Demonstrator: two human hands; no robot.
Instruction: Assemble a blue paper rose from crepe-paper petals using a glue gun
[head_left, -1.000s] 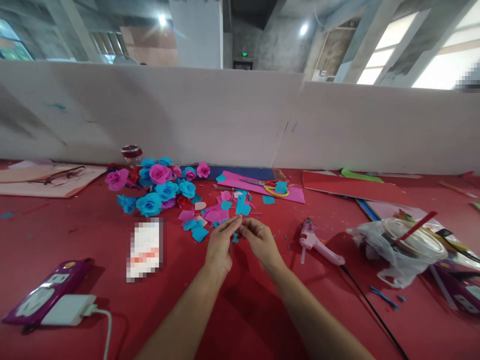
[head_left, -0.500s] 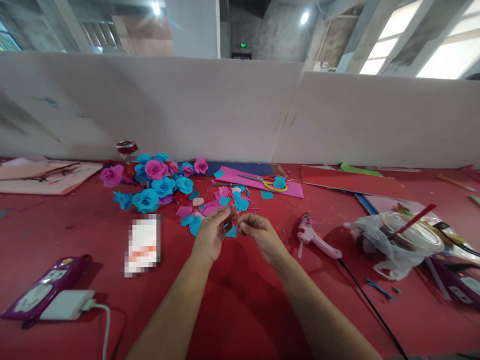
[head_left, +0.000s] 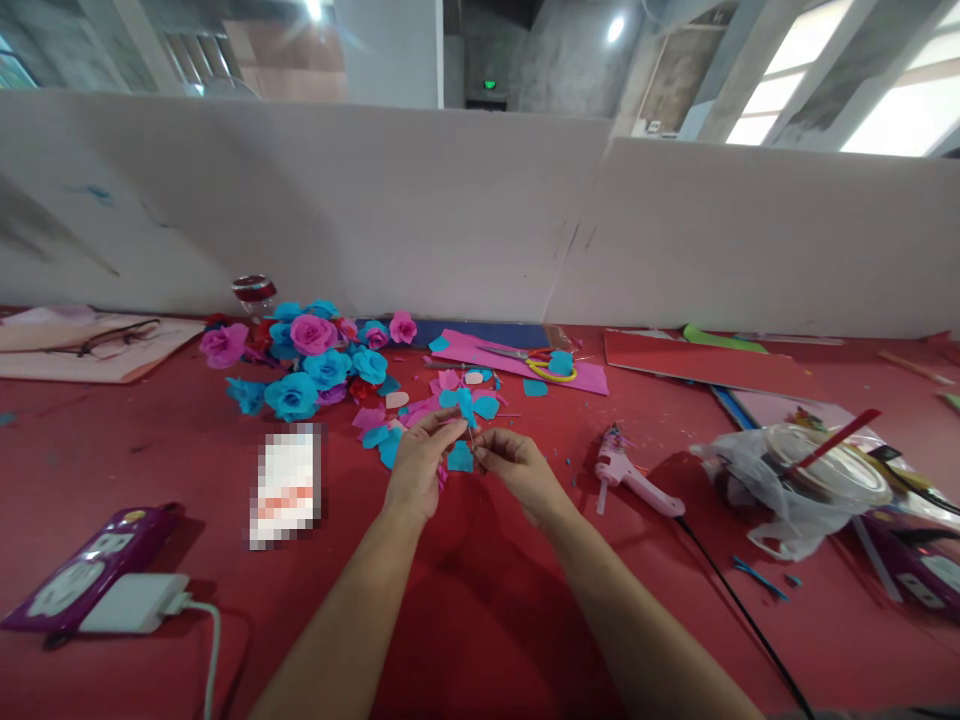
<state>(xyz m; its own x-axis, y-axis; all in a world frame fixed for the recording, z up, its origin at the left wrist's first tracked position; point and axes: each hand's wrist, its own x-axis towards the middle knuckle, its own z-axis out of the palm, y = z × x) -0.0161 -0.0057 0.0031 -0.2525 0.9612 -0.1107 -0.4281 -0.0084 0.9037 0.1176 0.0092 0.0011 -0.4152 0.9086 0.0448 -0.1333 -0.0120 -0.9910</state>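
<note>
Between my hands stands a small blue paper flower piece [head_left: 466, 403] on a thin stem. My left hand [head_left: 418, 468] is closed, its thumb and fingertips gripping just below the blue paper. The thin stem is pinched by my right hand [head_left: 519, 468], slightly lower and to the right. Loose blue paper petals [head_left: 460, 457] and pink paper petals [head_left: 369, 419] lie on the red table under and around my fingers. Beyond them, scissors [head_left: 553, 371] with yellow and red handles rest on a pink paper sheet [head_left: 480, 347].
Finished paper roses [head_left: 291, 397] are heaped at the back left. A pink glue gun [head_left: 636, 484] with a black cord lies right of my hand. Farther right is a lidded tub [head_left: 840, 465] in a plastic bag. A purple power strip [head_left: 124, 535] sits at left. A white partition [head_left: 450, 215] closes the back.
The blue paper piece has tilted and shifted slightly left and down, and its shape looks wider. Both hands keep hold, with small finger movements; the camera view moved slightly.
</note>
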